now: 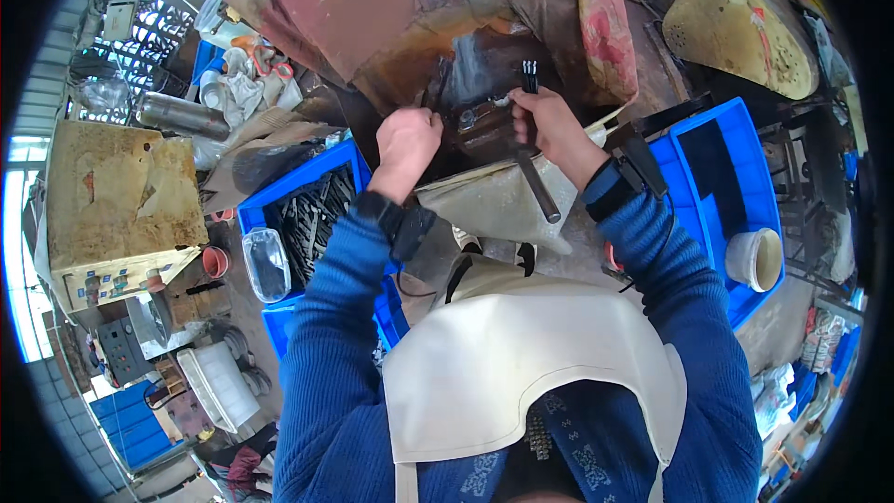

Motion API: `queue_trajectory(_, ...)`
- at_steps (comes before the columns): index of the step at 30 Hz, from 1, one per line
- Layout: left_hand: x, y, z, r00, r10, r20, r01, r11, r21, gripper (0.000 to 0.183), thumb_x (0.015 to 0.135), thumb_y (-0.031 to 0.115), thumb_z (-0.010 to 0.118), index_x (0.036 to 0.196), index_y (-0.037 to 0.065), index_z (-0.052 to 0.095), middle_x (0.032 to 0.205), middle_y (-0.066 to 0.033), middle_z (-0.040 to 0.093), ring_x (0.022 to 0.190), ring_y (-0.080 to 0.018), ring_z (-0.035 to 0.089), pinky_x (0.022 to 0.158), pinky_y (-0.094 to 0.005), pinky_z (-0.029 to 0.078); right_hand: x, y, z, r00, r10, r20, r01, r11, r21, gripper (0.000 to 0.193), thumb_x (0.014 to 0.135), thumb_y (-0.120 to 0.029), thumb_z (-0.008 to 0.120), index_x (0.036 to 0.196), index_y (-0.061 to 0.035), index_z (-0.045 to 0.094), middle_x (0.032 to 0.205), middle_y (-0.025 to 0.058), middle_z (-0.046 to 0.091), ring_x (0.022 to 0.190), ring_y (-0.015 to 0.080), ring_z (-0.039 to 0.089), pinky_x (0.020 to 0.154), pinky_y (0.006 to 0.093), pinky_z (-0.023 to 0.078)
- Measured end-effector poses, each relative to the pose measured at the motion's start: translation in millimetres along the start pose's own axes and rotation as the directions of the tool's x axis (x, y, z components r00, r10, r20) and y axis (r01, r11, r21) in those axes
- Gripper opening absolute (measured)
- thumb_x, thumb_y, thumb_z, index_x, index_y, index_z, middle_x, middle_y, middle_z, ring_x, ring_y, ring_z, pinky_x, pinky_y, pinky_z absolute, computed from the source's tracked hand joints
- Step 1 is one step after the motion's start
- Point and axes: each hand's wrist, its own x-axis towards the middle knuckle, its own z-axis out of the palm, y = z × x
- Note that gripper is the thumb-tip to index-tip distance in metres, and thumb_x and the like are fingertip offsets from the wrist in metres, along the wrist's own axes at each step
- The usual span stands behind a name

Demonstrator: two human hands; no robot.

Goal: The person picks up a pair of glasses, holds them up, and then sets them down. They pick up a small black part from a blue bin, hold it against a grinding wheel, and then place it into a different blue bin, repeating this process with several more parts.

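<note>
My left hand (pixel 408 144) is curled shut at the left side of the dark, rusty work area (pixel 475 144). Thin dark pieces (pixel 438 76) stick up just beyond its fingers; whatever lies inside the fist is hidden. On the other side, my right hand (pixel 551 129) pinches a small black piece with pale-tipped prongs (pixel 530 76), which points away from me. A round-ended metal bar (pixel 537 188) runs toward me from below that hand; whether the fingers also touch it is unclear. Between the hands sits a small metal fixture (pixel 473 119).
Stained reddish cloth (pixel 345 14) drapes over the far side. At left, a blue bin (pixel 250 214) holds many metal strips (pixel 317 219) and a clear plastic container (pixel 266 265). Blue bins (pixel 759 144) with a white tub (pixel 753 259) stand at right. A rusty box (pixel 126 186) is farther left.
</note>
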Motion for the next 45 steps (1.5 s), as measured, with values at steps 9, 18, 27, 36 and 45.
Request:
queue_trajectory(9,-25,77,-50,0.981,0.178,-0.077,-0.182,0.982,-0.045,0.014,0.080,0.017,0.060,0.073,0.006,0.066,0.071,-0.0144,0.061,0.070,-0.0337,0.063,0.063,-0.0428,0.053,-11,6,25,0.993,-0.057,0.108,-0.004,0.868,0.497,0.021,0.097,-0.022,0.054,0.098,-0.0015,0.055,0.086,0.0097,0.061,0.074,0.0206,0.059,0.075,0.0376,0.053)
queue_trajectory(18,-8,15,-54,0.942,-0.047,0.333,0.308,0.519,-0.797,0.070,0.076,-0.013,0.044,0.138,0.020,0.052,0.113,-0.0170,0.063,0.076,-0.0170,0.064,0.071,-0.0291,0.054,-98,-9,-61,0.981,-0.019,0.193,0.069,0.964,-0.258,0.022,0.091,-0.022,0.066,0.098,-0.0020,0.060,0.074,0.0011,0.054,0.069,0.0136,0.054,0.065,0.0288,0.046)
queue_trajectory(27,24,-30,69,0.983,0.158,0.099,-0.093,0.876,-0.473,0.044,0.082,-0.003,0.050,0.120,0.014,0.065,0.103,-0.0214,0.066,0.095,-0.0344,0.064,0.086,-0.0383,0.051,-132,42,-60,0.844,-0.310,0.438,0.534,0.567,-0.627,0.031,0.084,-0.019,0.074,0.104,-0.0001,0.062,0.082,0.0072,0.066,0.065,0.0196,0.062,0.063,0.0308,0.050)
queue_trajectory(36,28,-27,79,0.984,0.161,0.071,-0.102,0.851,-0.515,0.042,0.080,-0.003,0.052,0.115,0.015,0.067,0.106,-0.0207,0.066,0.101,-0.0367,0.062,0.088,-0.0408,0.049,-129,49,-55,0.743,-0.429,0.514,0.656,0.312,-0.688,0.030,0.078,-0.022,0.074,0.104,-0.0106,0.065,0.083,0.0134,0.067,0.076,0.0329,0.066,0.066,0.0386,0.053)
queue_trajectory(45,32,-11,58,0.936,0.289,0.202,-0.229,0.934,-0.275,0.047,0.076,-0.006,0.051,0.115,0.016,0.065,0.105,-0.0181,0.066,0.098,-0.0372,0.062,0.082,-0.0450,0.050,-133,43,-55,0.640,-0.447,0.624,0.693,-0.013,-0.721,0.040,0.067,-0.008,0.076,0.104,-0.0111,0.062,0.077,0.0089,0.063,0.067,0.0300,0.063,0.057,0.0386,0.050)
